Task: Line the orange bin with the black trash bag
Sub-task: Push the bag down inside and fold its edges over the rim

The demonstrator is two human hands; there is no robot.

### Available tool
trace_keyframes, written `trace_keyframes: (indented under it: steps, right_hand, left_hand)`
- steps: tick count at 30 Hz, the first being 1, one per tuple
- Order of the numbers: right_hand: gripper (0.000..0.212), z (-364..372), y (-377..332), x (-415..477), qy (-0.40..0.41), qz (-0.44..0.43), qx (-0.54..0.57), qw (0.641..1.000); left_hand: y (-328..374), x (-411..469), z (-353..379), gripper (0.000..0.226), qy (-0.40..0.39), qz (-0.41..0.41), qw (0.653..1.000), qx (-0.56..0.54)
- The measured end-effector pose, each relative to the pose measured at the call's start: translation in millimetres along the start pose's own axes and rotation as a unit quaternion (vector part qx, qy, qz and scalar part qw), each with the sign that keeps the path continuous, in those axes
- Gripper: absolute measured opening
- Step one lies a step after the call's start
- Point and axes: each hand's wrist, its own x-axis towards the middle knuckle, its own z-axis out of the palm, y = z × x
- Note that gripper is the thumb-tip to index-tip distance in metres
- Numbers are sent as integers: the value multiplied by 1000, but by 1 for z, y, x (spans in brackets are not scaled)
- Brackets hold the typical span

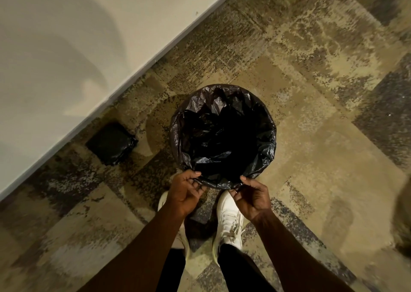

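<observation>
The fingers (195, 174) of the left hand (184, 191) pinch a gathered fold of the crinkled black plastic trash bag (222, 136) at its near-left edge, and the fingers of the right hand (252, 195) pinch a similar fold at its near-right edge, both hands closed on the plastic. The bag stands open in a round shape on the floor, its mouth spread wide and its glossy film folded outward all around the top, so the bin under it is fully hidden and its orange colour cannot be seen. It sits on mottled tan and grey patterned carpet (311, 91), just beyond the person's two white lace-up sneakers (229, 220). To the left, near the pale wall (55, 46) and its white baseboard, a flat folded black plastic packet (111, 143) lies on the carpet, apart from the bag.
</observation>
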Motion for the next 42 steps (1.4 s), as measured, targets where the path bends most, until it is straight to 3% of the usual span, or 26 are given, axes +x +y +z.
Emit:
trace_keyframes:
  steps: [7, 10, 13, 15, 17, 19, 23, 28, 34, 42]
  right_hand:
    - [10, -30, -11, -9, 15, -11, 19, 1000]
    - [21, -36, -33, -11, 28, -39, -2, 999]
    - [19, -32, -63, -8, 90, -93, -60, 990]
    - [24, -24, -81, -3, 147, -148, -164, 964]
    - [29, -13, -96, 1, 185, -239, -292, 907]
    - [33, -1, -107, 3, 186, -313, -373, 853]
    - [40, 19, -125, 12, 165, -367, -463, 789]
    - [33, 33, -128, 23, 144, -381, -497, 766]
    - [32, 41, -117, 27, 156, -423, -490, 746]
    - [29, 57, -115, 24, 165, -436, -529, 709]
  left_hand:
    - [10, -4, -23, 8, 22, 46, 992, 114]
    - [23, -9, -28, 19, 16, 98, 987, 125]
    - [41, -10, -32, 29, 68, 163, 966, 190]
    - [53, -10, -30, 34, 101, 207, 943, 240]
    - [63, -7, -23, 37, 123, 249, 924, 261]
    - [72, -4, -16, 33, 132, 274, 916, 261]
    - [86, 2, -3, 23, 159, 295, 894, 298]
    - [87, 1, 3, 18, 166, 306, 874, 340]
    - [88, 4, -1, 31, 164, 333, 834, 408]
    - [93, -4, -2, 33, 168, 389, 813, 399]
